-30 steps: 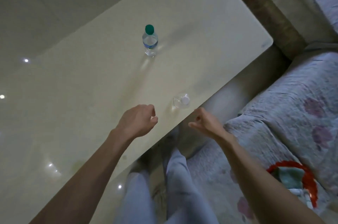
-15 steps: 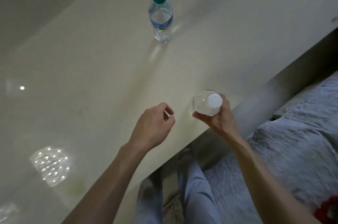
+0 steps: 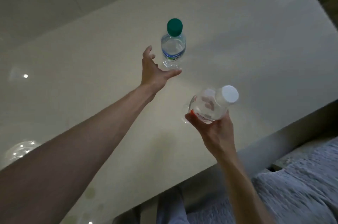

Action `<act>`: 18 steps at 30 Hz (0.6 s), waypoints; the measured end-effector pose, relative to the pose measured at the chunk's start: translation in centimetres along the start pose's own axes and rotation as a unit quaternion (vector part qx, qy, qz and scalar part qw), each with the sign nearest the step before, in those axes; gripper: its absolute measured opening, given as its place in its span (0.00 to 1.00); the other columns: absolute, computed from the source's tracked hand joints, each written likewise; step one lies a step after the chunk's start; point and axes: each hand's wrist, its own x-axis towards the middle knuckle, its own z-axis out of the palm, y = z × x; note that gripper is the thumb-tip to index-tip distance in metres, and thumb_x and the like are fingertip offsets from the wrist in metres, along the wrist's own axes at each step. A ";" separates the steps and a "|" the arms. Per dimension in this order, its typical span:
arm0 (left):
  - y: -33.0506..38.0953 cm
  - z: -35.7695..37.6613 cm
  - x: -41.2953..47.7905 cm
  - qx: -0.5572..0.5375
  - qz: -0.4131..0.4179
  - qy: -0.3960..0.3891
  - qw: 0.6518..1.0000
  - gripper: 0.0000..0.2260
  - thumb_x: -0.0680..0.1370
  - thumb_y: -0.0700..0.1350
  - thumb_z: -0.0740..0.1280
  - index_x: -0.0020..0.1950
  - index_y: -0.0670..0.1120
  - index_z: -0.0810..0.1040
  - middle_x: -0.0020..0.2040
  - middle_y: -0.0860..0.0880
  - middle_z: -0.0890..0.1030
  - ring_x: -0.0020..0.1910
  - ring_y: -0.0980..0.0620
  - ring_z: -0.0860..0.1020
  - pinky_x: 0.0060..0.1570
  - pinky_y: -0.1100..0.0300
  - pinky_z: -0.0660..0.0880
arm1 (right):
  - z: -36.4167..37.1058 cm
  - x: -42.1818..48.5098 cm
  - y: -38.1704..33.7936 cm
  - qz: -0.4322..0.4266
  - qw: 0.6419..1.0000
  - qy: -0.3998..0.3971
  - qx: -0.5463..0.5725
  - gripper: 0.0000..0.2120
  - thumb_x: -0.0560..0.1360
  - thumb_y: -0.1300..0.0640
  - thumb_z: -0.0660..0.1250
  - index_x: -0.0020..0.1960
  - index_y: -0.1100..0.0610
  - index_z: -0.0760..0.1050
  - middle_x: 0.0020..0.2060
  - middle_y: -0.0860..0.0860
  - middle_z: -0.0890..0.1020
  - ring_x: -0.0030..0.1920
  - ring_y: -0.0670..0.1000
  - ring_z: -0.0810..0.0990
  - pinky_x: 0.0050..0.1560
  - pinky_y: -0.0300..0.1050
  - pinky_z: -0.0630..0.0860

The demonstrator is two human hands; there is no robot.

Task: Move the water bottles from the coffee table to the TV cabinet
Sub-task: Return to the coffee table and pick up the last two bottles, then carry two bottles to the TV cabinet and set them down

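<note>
Plainly the right hand (image 3: 214,132) grasps the white-capped bottle (image 3: 210,104), its label (image 3: 200,115) unreadable; the left hand (image 3: 154,71) spreads released beside the farther green-capped bottle (image 3: 173,48); contact unclear.

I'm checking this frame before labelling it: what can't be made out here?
TV cabinet: outside the head view, not shown.
Label print on the green-capped bottle: too small and blurred.
Whether the left hand touches that bottle: its thumb crosses the base, contact unclear.
Fingers of the right hand behind the white-capped bottle: distorted through clear plastic.
Ends of the coffee table: cut off by the frame edges.
</note>
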 end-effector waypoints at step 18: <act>1.0 -3.5 -8.2 -0.077 -0.032 0.027 0.996 0.30 0.62 0.49 0.81 0.61 0.49 0.76 0.53 0.55 0.83 0.49 0.62 0.81 0.45 0.74 0.76 | -4.3 -3.8 -3.4 0.054 0.996 -0.006 -0.074 0.32 0.65 0.46 0.78 0.65 0.46 0.69 0.54 0.42 0.79 0.54 0.48 0.79 0.57 0.51 0.77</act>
